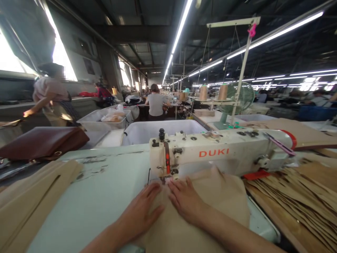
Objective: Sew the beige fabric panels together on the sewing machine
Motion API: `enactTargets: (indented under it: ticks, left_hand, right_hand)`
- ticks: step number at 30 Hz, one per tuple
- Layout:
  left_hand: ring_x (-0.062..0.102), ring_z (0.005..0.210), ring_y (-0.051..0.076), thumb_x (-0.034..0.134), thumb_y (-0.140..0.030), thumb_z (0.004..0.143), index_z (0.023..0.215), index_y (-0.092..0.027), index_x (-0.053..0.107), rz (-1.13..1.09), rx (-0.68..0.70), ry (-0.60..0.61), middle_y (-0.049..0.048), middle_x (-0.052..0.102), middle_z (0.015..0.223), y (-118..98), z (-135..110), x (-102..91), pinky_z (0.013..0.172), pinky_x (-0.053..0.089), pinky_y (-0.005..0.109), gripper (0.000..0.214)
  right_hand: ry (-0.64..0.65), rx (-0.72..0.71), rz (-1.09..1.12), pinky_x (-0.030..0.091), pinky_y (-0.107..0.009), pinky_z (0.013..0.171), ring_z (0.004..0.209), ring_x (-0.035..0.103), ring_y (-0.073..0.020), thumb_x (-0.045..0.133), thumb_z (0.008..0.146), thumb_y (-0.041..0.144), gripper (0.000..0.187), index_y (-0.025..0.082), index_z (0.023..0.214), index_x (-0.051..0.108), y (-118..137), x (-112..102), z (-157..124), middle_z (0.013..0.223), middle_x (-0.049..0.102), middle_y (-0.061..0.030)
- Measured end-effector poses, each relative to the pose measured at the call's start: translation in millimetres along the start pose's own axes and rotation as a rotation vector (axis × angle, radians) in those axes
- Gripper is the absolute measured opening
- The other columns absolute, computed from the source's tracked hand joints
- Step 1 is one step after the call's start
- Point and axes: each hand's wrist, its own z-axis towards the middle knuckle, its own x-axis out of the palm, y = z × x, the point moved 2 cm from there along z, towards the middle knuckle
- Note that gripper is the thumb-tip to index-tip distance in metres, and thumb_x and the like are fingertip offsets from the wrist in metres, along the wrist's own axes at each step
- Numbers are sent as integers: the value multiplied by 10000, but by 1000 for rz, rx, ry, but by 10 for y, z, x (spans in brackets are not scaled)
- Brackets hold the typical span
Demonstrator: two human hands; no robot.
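A white sewing machine (195, 151) with red lettering stands across the pale green table. Under its needle end lies a large piece of beige fabric (210, 196), which spreads toward me and to the right. My left hand (142, 207) rests at the fabric's left edge, fingers stretched out and thumb apart. Flat on the fabric just right of the needle is my right hand (185, 196), its fingers extended forward. Both sets of fingertips are close to the presser foot, whose tip is partly hidden.
Beige pieces (39, 196) lie on the left, near a dark red bag (44, 142). Stacked brown-edged strips (295, 203) fill the right side. Behind the machine are a white bin (163, 130), thread cones (203, 93) and a fan (240, 100). Other people work farther off.
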Motion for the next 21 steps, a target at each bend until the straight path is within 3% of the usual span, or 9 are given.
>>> enactTargets:
  ticks: [5,11,15,21]
  left_hand:
    - [381,1393,307,563,-386,923,1462,-160,365,152,152,-3,145,420,1503,-23,-43,85,1120,384,529,617]
    - [453,1351,297,542,-455,929,1492,-131,313,334,271,-96,154,439,1494,34,-75,102,1048,485,456,688]
    - [449,1354,299,548,-460,925,1513,-121,283,391,286,-160,143,431,1502,64,-86,134,1030,506,419,729]
    - [365,1409,278,531,-424,940,1516,-138,280,376,261,-70,106,389,1534,25,-17,78,1145,361,493,690]
  right_hand:
    - [1,25,9,112,-682,1153,1435,294,-287,193,1054,417,531,181,1517,298,82,73,-36,1557,310,-66]
    - [23,13,22,107,-663,1168,1459,239,-267,171,1060,412,529,192,1531,264,76,28,-57,1559,304,-59]
    - [5,10,21,106,-645,1178,1462,234,-252,186,1060,414,518,223,1538,242,67,13,-28,1550,330,-45]
    - [-32,17,11,110,-635,1182,1441,290,-255,213,1059,415,502,238,1520,300,23,77,32,1525,381,-42]
